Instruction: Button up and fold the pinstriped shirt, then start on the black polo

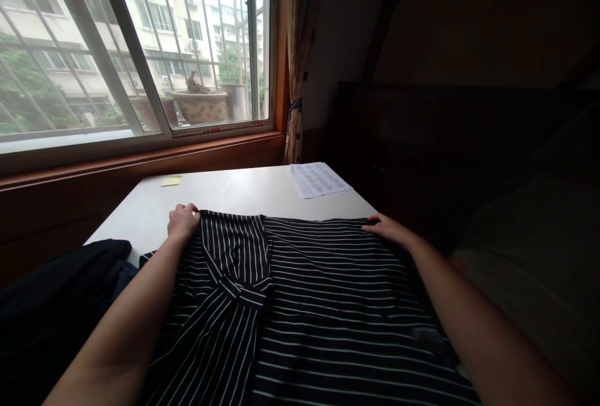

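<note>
A black shirt with thin white stripes [323,293] lies spread over the near part of the white table [229,190]. Its stripes run lengthwise on the folded-over part at left and crosswise over the wide part at right. My left hand [184,222] pinches the shirt's far left corner, fingers closed on the cloth. At the far right corner, my right hand [385,229] grips the cloth's edge between thumb and fingers. The far edge is stretched fairly straight between both hands. The shirt's near end runs out of the bottom of the view.
Printed sheets of paper [319,180] lie at the table's far right corner, and a yellow sticky note [171,180] at its far left. Dark clothing [60,287] is heaped at left. Behind the table are a barred window [187,50] and a tied curtain [295,125].
</note>
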A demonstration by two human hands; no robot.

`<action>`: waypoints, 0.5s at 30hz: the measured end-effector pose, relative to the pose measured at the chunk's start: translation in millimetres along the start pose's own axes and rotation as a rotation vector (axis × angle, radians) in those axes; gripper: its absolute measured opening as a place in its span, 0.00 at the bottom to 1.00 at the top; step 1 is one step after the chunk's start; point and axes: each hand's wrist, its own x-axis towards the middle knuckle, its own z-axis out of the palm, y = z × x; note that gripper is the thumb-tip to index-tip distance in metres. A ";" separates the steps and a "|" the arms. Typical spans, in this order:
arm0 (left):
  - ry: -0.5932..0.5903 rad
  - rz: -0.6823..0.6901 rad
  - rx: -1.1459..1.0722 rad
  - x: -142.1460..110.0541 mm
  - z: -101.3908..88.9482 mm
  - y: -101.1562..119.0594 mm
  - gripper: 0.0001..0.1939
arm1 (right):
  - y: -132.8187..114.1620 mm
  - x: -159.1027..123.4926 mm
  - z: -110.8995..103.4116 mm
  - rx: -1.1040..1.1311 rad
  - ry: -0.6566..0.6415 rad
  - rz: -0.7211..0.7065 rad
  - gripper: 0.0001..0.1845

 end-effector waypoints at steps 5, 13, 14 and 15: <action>0.021 0.008 -0.005 1.4 0.8 1.4 0.18 | -3.3 2.4 0.4 0.091 0.051 -0.022 0.25; 0.044 0.024 0.009 -8.3 10.4 1.9 0.22 | 3.4 -14.1 -0.5 0.111 0.098 -0.037 0.30; 0.043 0.030 0.013 -8.9 10.6 1.1 0.23 | 3.4 -19.0 -2.0 0.124 0.075 -0.026 0.32; 0.041 0.039 0.016 -9.3 10.0 -0.2 0.25 | 3.0 -24.4 -4.3 0.140 0.044 -0.013 0.34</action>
